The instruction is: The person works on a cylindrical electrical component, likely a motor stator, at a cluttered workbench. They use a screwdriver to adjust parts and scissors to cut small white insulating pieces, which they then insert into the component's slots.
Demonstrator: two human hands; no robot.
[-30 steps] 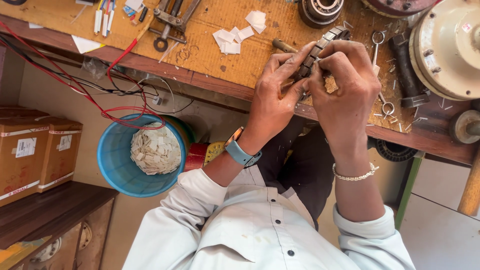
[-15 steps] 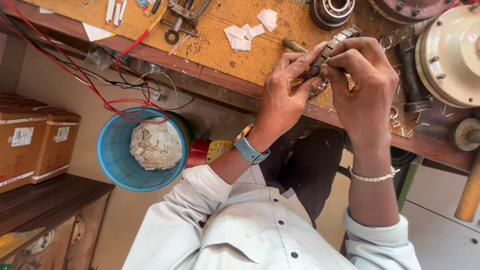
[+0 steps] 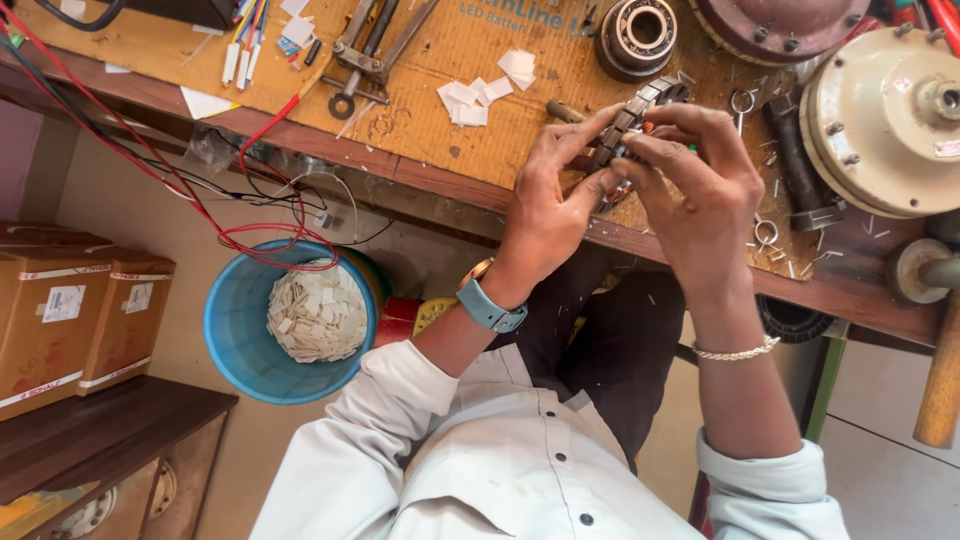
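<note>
While both hands met at the upper centre of the frame, the left hand (image 3: 545,215) and the right hand (image 3: 700,190) were closed together around a dark, ridged metal stator ring (image 3: 625,125), fingers clamped on its toothed rim just above the edge of the brown wooden workbench (image 3: 430,60). Small white paper slips (image 3: 480,92) lay on the bench left of the hands. A round steel bearing (image 3: 635,35) sat above them. Below, at lower left, a blue plastic bucket (image 3: 235,345) held cream paper scraps (image 3: 318,312).
</note>
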